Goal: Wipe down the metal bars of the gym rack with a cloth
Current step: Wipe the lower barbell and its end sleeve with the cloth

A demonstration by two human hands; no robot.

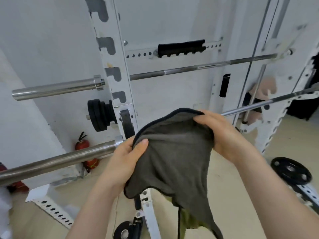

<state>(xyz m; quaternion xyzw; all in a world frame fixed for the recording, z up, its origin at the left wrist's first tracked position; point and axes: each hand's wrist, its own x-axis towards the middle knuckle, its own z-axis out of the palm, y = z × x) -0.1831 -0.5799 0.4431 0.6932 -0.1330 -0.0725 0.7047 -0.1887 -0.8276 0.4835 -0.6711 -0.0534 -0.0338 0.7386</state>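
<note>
Just in front of the rack's white upright (110, 54), down near its foot, the grey cloth (172, 152) hangs in the air between both hands and touches no bar. It looks soft, light and limp: it sags in folds and one corner trails down. It should drape round a tube readily but will need bunching into a pad to press firmly. Its dark hem is the sensible place to hold it. The left hand (124, 159), nearer the upright, has its grip clamped on the hem, thumb on top and fingers hidden beneath. The right hand (222, 133), farther from the upright, curls its fingers over the raised top edge with the wrist bent. The steel barbell (60, 161) crossing the upright passes just behind the left hand and is probably the nearest bar to wipe.
</note>
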